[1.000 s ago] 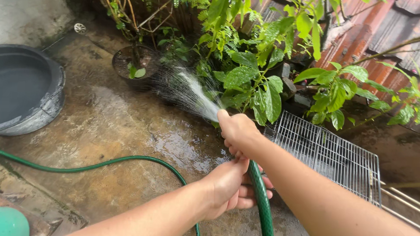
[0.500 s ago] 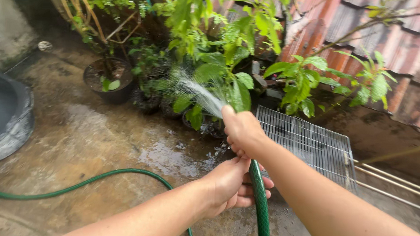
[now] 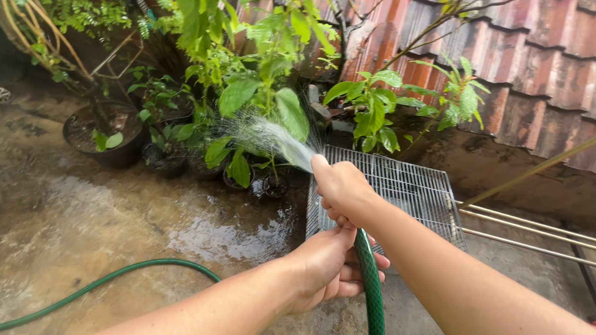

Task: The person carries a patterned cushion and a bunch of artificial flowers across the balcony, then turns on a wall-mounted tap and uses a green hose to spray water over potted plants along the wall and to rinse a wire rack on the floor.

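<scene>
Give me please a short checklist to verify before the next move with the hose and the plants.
1. Right hand closed around the hose end: ok.
2. Left hand supporting the green hose lower down: ok.
3. Water spray reaching the leafy potted plants: ok.
4. Hose free of kinks along the wet concrete floor: ok in the visible part; the rest cannot tell.
5. Dark pot at left getting water: not ok, spray lands to its right.
6. Wire grate stable underfoot: cannot tell.

Soft daylight, sharp (faint wet glare)
</scene>
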The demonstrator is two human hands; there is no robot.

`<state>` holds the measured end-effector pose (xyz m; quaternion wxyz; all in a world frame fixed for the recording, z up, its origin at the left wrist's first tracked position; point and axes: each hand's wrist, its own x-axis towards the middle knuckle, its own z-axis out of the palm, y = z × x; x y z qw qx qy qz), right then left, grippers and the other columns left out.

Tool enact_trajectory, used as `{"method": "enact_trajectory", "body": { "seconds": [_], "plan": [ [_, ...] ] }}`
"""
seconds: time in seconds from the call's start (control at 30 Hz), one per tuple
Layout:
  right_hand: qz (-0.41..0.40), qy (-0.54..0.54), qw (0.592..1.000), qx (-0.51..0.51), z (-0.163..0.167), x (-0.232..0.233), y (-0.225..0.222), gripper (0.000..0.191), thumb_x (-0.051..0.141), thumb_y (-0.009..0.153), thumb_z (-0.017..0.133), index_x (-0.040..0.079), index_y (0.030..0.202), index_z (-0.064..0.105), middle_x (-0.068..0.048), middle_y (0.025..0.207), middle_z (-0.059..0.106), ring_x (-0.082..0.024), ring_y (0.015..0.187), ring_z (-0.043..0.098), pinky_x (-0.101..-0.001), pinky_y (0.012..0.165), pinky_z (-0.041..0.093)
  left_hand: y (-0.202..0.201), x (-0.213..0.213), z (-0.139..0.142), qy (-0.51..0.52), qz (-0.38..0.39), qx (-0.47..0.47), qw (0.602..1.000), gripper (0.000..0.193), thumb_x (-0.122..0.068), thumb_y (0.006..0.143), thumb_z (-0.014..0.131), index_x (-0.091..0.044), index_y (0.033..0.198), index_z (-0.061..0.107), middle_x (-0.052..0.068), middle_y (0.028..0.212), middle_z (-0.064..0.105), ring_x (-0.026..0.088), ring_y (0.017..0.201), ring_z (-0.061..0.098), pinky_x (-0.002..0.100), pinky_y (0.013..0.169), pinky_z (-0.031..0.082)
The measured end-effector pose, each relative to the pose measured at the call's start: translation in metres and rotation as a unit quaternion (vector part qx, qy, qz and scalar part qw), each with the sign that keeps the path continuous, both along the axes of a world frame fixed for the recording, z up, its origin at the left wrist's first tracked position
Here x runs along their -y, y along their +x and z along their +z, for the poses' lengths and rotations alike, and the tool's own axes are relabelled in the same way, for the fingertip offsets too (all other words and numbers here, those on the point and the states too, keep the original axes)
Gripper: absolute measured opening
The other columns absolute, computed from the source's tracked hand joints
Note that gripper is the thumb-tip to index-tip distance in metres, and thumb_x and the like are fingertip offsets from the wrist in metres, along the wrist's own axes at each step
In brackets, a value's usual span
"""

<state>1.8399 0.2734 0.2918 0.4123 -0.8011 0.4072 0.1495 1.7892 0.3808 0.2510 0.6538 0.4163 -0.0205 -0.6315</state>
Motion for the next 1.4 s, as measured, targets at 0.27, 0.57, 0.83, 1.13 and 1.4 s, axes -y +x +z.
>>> {"method": "enact_trajectory", "body": {
  "seconds": [0.27,0.57,0.83,1.13,1.4],
  "plan": [
    [-0.009,0.012,1.000,0.015,0.008,0.033,-0.026,0.055,0.051,0.093,0.045,-0.001,0.080,0.058,-0.010,0.065,0.055,-0.021,0.049,0.045,-0.0387,0.043,0.036,-0.022,0.031,0.007,0.002,-0.027,0.023,0.999,0.054,-0.057,0.106,0.022,-0.011,0.117,0.049,0.009,0.113,0.068,0.020,0.103,0.067,0.042,0.095,0.057],
    [-0.023,-0.001,0.998,0.053,0.016,0.077,-0.059,0.061,0.056,0.093,0.043,-0.001,0.083,0.062,-0.011,0.067,0.059,-0.022,0.049,0.050,-0.0395,0.044,0.041,-0.050,0.078,0.017,0.031,-0.039,0.079,0.996,0.055,-0.056,0.105,0.018,-0.013,0.119,0.049,0.009,0.110,0.068,0.021,0.099,0.068,0.042,0.093,0.056],
    [-0.096,-0.022,0.987,0.127,0.023,0.120,-0.091,0.058,0.052,0.091,0.046,-0.001,0.082,0.065,-0.011,0.068,0.063,-0.022,0.050,0.056,-0.0400,0.045,0.044,-0.073,0.121,0.021,0.045,-0.048,0.159,0.985,0.054,-0.055,0.105,0.020,-0.015,0.124,0.049,0.008,0.109,0.068,0.021,0.099,0.068,0.041,0.094,0.056],
    [-0.125,0.027,0.982,0.142,0.031,0.164,-0.126,0.050,0.050,0.092,0.049,0.001,0.083,0.058,-0.009,0.068,0.055,-0.019,0.050,0.045,-0.0383,0.044,0.035,-0.107,0.159,0.037,0.069,-0.088,0.186,0.976,0.060,-0.059,0.104,0.015,-0.015,0.125,0.048,0.007,0.108,0.067,0.020,0.100,0.068,0.041,0.095,0.056],
    [-0.127,0.008,0.988,0.089,0.033,0.164,-0.139,0.054,0.052,0.092,0.045,0.001,0.080,0.058,-0.012,0.069,0.059,-0.021,0.049,0.049,-0.0396,0.044,0.040,-0.111,0.166,0.025,0.063,-0.116,0.139,0.982,0.056,-0.056,0.105,0.016,-0.014,0.125,0.047,0.007,0.109,0.068,0.021,0.101,0.068,0.043,0.095,0.055]
  ]
}}
